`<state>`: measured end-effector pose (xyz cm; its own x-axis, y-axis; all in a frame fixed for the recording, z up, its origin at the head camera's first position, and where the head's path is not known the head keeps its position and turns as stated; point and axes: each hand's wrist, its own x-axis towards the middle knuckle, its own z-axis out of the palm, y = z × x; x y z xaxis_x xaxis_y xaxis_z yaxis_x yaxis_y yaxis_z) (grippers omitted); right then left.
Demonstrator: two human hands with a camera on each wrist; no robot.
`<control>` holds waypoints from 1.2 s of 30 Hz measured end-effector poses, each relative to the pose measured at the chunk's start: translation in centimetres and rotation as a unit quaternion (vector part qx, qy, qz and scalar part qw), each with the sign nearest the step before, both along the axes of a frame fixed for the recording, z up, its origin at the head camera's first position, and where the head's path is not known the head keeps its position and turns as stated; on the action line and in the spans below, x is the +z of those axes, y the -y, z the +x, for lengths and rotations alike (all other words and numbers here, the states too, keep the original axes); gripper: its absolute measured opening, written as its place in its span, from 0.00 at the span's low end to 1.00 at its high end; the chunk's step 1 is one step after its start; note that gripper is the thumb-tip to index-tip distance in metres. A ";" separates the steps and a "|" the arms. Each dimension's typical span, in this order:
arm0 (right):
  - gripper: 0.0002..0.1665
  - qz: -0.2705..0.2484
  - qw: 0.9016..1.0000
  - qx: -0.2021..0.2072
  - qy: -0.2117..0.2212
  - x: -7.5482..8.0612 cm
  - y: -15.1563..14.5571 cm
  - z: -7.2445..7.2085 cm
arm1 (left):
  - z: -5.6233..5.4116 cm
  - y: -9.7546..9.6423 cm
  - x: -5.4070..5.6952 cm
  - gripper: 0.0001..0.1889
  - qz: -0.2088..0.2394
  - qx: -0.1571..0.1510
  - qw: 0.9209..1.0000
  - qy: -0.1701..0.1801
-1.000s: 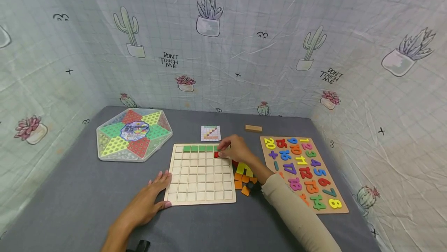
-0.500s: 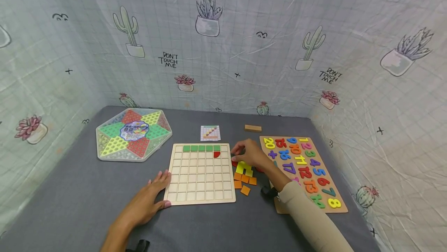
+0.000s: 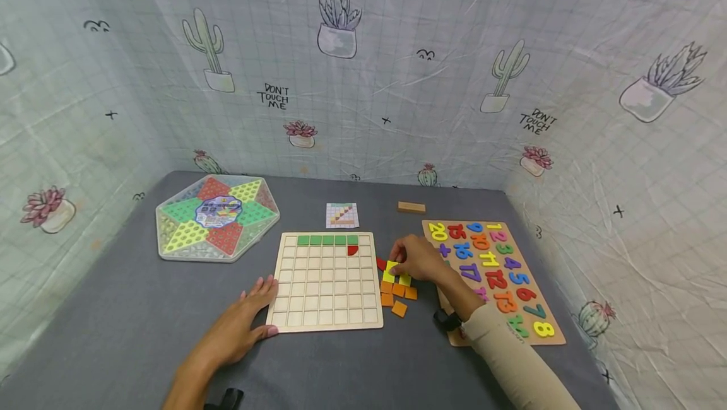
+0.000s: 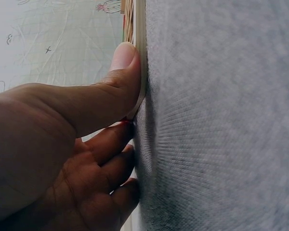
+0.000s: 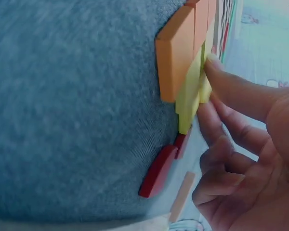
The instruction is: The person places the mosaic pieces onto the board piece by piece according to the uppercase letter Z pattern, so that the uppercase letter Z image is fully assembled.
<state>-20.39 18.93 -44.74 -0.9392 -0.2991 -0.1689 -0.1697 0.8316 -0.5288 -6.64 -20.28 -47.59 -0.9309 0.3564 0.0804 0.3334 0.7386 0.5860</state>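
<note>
A light wooden grid board (image 3: 326,296) has several green square tiles (image 3: 328,240) along its top row and a red rounded tile (image 3: 353,250) in a cell under them. My left hand (image 3: 235,325) rests against the board's left edge, fingers extended, thumb (image 4: 123,60) at the near corner. Right of the board my right hand (image 3: 419,260) is over the yellow square tiles (image 3: 405,280). In the right wrist view, thumb and fingertips pinch one yellow tile (image 5: 205,92) by its edges. Several orange tiles (image 3: 399,309) and red tiles (image 5: 158,172) lie beside the yellow ones.
Behind the board lies a small pattern card (image 3: 342,215), with a wooden block (image 3: 411,207) to its right. A number puzzle board (image 3: 525,271) lies partly under my right forearm. At the far left is a hexagonal game box (image 3: 218,217). Patterned cloth surrounds the table.
My right hand has released the red rounded tile in the grid and moved right and nearer, off the board, to the yellow tiles. My left hand has stayed at the board's edge.
</note>
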 end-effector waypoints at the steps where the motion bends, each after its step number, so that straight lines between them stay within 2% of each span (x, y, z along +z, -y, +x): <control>1: 0.10 -0.003 1.000 -0.001 0.001 -0.1 0.1 0.0 | 0.0 0.0 0.0 0.44 -0.003 0.000 1.000 -0.001; 6: 0.10 -0.029 1.000 0.007 -0.004 -0.1 0.4 -0.3 | 0.0 0.0 0.3 0.44 -0.003 0.002 1.000 0.014; 14: 0.04 -0.064 0.996 0.048 -0.050 -0.3 1.4 -0.4 | 0.1 -0.1 0.4 0.43 -0.008 0.001 1.000 0.012; 23: 0.06 -0.074 0.995 0.033 -0.059 0.0 4.2 -0.7 | 0.1 0.0 0.2 0.43 -0.008 0.001 1.000 0.010; 29: 0.07 -0.062 0.996 0.026 -0.053 -0.4 6.2 -1.7 | 0.2 0.0 0.1 0.44 -0.012 0.001 1.000 0.016; 36: 0.07 -0.073 0.996 0.023 -0.035 -0.7 8.0 -2.7 | 0.0 0.0 0.2 0.44 -0.008 0.003 1.000 0.026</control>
<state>-23.14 10.96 -45.48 -0.9318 -0.3587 -0.0551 -0.2467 0.7373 -0.6289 -6.64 -20.28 -47.35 -0.9358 0.3516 0.0252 0.2978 0.7503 0.5902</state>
